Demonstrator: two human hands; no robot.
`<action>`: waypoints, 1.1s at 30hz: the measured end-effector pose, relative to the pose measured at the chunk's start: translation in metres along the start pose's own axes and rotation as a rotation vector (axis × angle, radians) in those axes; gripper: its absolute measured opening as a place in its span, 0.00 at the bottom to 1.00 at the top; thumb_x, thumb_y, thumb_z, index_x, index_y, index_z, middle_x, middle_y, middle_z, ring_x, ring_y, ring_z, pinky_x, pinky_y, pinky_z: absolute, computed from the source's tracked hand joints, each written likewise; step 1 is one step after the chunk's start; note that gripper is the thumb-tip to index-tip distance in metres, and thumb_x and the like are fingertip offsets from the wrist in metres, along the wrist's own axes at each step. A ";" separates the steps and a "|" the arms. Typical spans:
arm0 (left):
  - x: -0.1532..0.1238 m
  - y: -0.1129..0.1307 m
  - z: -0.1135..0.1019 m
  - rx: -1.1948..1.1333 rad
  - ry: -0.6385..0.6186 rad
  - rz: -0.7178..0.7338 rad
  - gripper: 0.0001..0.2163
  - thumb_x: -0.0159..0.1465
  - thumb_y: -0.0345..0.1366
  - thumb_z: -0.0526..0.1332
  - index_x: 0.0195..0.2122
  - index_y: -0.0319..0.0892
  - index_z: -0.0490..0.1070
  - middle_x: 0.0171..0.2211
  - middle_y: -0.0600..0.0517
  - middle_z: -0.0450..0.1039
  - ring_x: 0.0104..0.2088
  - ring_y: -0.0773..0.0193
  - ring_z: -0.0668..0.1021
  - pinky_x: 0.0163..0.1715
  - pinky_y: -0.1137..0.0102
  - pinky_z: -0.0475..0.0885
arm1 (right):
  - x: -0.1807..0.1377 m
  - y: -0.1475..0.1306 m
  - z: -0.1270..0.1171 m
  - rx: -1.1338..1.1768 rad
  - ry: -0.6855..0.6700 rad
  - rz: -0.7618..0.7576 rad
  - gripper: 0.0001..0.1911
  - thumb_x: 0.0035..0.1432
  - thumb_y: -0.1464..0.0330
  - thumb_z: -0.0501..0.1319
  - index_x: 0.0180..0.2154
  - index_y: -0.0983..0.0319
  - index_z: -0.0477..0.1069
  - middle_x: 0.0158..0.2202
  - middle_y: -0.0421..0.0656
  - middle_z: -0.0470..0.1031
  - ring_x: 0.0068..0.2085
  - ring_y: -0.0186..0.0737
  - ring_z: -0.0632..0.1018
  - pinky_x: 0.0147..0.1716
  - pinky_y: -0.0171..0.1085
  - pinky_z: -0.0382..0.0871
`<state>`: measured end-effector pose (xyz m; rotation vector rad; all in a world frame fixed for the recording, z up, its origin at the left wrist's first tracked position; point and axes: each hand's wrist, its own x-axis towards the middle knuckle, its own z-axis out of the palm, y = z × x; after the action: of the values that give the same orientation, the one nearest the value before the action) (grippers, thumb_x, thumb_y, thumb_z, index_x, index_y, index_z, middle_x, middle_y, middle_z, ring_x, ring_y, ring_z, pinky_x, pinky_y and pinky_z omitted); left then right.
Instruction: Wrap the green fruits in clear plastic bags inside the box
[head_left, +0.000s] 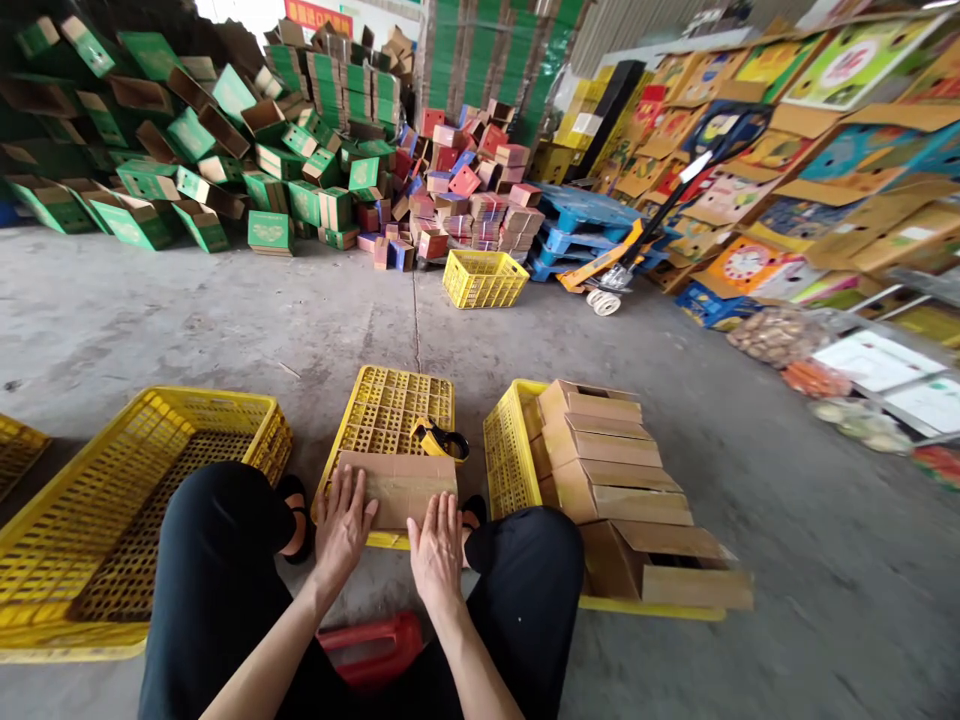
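A small brown cardboard box [401, 485] lies on an upturned yellow crate [390, 405] between my knees. My left hand [341, 525] rests flat on the box's near left edge, fingers spread. My right hand [436, 550] lies flat on its near right edge, fingers stretched out. A yellow and black tape dispenser [441, 438] sits on the crate just behind the box. To the right, a yellow crate [506, 450] holds a row of several folded brown boxes [615, 480] with open flaps.
An empty yellow crate [112, 500] stands at my left. A red stool [371, 645] is under me. Piles of green boxes [187, 150], red and blue boxes [465, 190], another yellow crate [484, 278], blue pallets [581, 225], a pallet jack [615, 270] and flat cartons [810, 150] line the back and right.
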<state>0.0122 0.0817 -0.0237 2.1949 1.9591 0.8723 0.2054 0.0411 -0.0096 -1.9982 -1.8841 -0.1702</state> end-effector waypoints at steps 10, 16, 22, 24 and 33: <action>-0.026 0.028 0.008 -0.153 -0.175 0.197 0.25 0.79 0.35 0.47 0.74 0.46 0.66 0.75 0.42 0.66 0.77 0.47 0.62 0.73 0.48 0.63 | 0.002 -0.029 -0.009 0.177 -0.001 -0.252 0.25 0.79 0.69 0.51 0.71 0.64 0.68 0.68 0.54 0.76 0.70 0.52 0.75 0.68 0.52 0.73; -0.018 0.018 -0.005 -0.101 -0.137 0.187 0.23 0.79 0.42 0.52 0.73 0.52 0.68 0.73 0.45 0.69 0.73 0.48 0.69 0.74 0.49 0.60 | 0.010 -0.010 -0.018 0.176 0.019 -0.188 0.23 0.81 0.65 0.50 0.67 0.60 0.75 0.64 0.50 0.81 0.64 0.50 0.80 0.66 0.51 0.73; -0.025 0.000 -0.017 -0.104 -0.071 0.055 0.24 0.79 0.44 0.52 0.75 0.60 0.63 0.74 0.48 0.67 0.72 0.47 0.71 0.74 0.42 0.58 | 0.012 0.031 -0.018 0.221 0.139 0.005 0.27 0.82 0.61 0.46 0.59 0.65 0.81 0.57 0.57 0.84 0.57 0.52 0.84 0.58 0.49 0.79; -0.026 -0.007 -0.017 -0.118 -0.029 0.014 0.26 0.79 0.44 0.53 0.77 0.58 0.60 0.74 0.46 0.66 0.72 0.46 0.70 0.73 0.41 0.60 | 0.015 0.041 -0.014 0.264 0.173 0.054 0.30 0.82 0.58 0.45 0.58 0.66 0.81 0.54 0.60 0.85 0.54 0.53 0.85 0.56 0.50 0.80; -0.026 -0.018 -0.006 -0.214 0.065 -0.056 0.33 0.80 0.44 0.51 0.82 0.45 0.40 0.80 0.37 0.51 0.77 0.43 0.61 0.73 0.45 0.65 | 0.018 0.050 -0.008 0.287 0.050 0.153 0.38 0.81 0.54 0.39 0.55 0.69 0.83 0.50 0.61 0.87 0.50 0.52 0.87 0.53 0.44 0.81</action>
<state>-0.0077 0.0592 -0.0353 2.0076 1.8463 1.1011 0.2573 0.0539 -0.0061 -1.9109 -1.6137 0.0876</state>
